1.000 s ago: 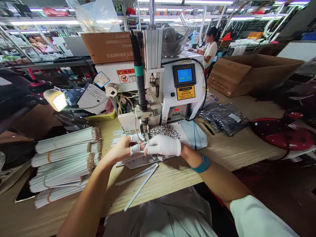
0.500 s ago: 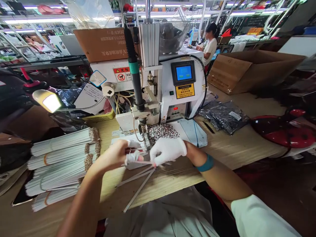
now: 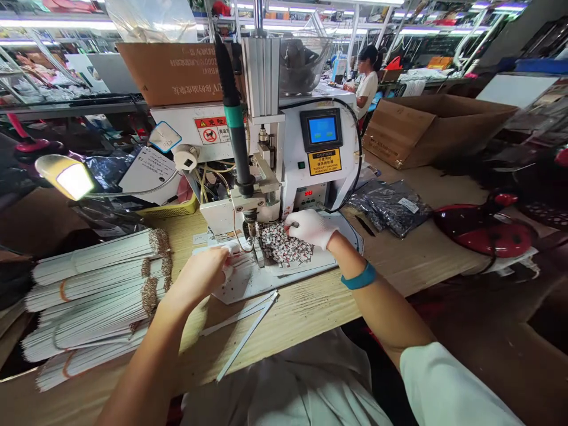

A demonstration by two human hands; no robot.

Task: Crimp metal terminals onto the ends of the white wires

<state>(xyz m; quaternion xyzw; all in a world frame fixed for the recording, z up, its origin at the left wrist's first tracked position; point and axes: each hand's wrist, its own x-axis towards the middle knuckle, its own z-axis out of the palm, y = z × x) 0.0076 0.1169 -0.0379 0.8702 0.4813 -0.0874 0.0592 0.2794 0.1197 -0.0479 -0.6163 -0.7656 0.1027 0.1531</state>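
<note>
My left hand [image 3: 212,267], with white coverings on some fingertips, is closed at the left of the machine's working head [image 3: 252,228]. Thin white strips [image 3: 242,260] run from its fingers toward that head; the fingertips are partly hidden. In a white glove, my right hand [image 3: 313,229] reaches over a pile of small white-and-dark pieces [image 3: 284,247]. Its thumb and fingers are pinched together at the pile's far edge, and anything between them is too small to make out. A few loose white strips [image 3: 248,331] lie on the table in front of the machine's base plate.
Bundles of white strips [image 3: 89,293] tied with bands are stacked at left, beside a lit lamp [image 3: 66,177]. The machine has a blue screen [image 3: 322,129]. Bagged dark items [image 3: 390,204], an open carton [image 3: 399,130] and a red ladybug-shaped object [image 3: 483,231] stand right. Another person [image 3: 367,86] is behind.
My hands, earlier close together in front of the machine, have parted. The right hand has moved up and right to the pile; the left has moved slightly left. The loose strips now lie free.
</note>
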